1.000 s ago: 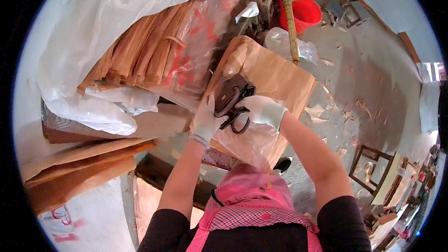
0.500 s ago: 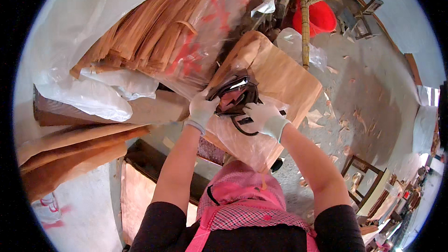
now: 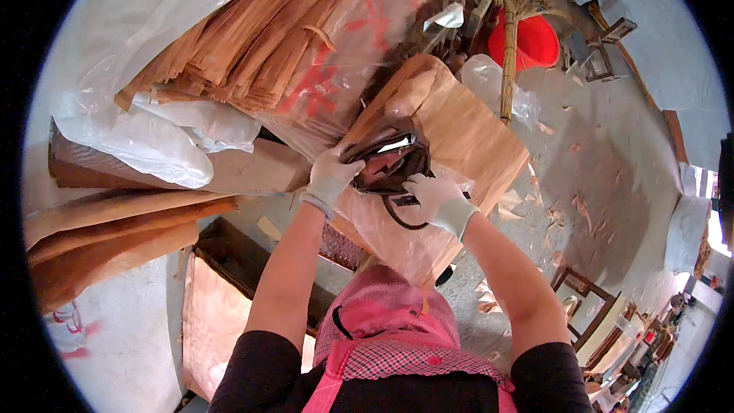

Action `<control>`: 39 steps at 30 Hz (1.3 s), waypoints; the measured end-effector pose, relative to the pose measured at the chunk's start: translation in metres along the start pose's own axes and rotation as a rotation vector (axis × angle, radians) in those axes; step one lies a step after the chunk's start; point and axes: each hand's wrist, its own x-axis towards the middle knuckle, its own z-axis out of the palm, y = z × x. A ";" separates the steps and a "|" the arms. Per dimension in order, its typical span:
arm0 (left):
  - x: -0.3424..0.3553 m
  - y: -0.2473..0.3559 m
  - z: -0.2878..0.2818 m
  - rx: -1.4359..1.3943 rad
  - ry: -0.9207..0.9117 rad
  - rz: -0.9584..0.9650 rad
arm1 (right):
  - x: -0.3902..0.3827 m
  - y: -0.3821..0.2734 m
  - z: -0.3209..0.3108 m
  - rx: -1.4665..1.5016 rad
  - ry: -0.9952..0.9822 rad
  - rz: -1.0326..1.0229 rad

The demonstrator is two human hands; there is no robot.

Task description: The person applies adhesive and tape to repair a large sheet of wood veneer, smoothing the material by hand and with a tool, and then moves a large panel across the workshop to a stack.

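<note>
A dark handbag [image 3: 390,162] lies open on a stack of wood veneer sheets [image 3: 478,176], its pinkish interior and a small white thing inside showing. My left hand [image 3: 332,178], in a white glove, grips the bag's left edge. My right hand [image 3: 436,203], also gloved, has its fingers bent on the bag's lower right edge. A looped dark handle hangs below the bag over clear plastic film [image 3: 371,237] on the sheets.
A plastic-covered bundle of veneer strips [image 3: 245,46] lies upper left, more curled sheets [image 3: 115,245] lower left. A straw broom [image 3: 508,84] leans by a red bucket [image 3: 535,42]. Wood scraps [image 3: 512,203] litter the floor; a small wooden frame [image 3: 581,298] stands at lower right.
Since a second ago the bag has been opened wide, showing its inside. My right hand has shifted from the bag's middle to its lower right edge. The view has swung slightly.
</note>
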 end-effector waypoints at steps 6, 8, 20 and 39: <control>-0.005 0.013 -0.003 0.053 -0.034 0.073 | 0.008 -0.013 -0.025 0.188 -0.046 0.187; -0.006 0.015 -0.003 0.023 -0.024 0.076 | 0.013 -0.015 -0.024 0.185 -0.030 0.200; -0.008 0.022 -0.004 0.162 0.051 -0.046 | 0.021 -0.014 -0.013 0.143 0.114 0.178; -0.016 0.029 0.005 0.159 0.190 -0.090 | 0.020 -0.021 -0.010 -0.004 0.074 0.122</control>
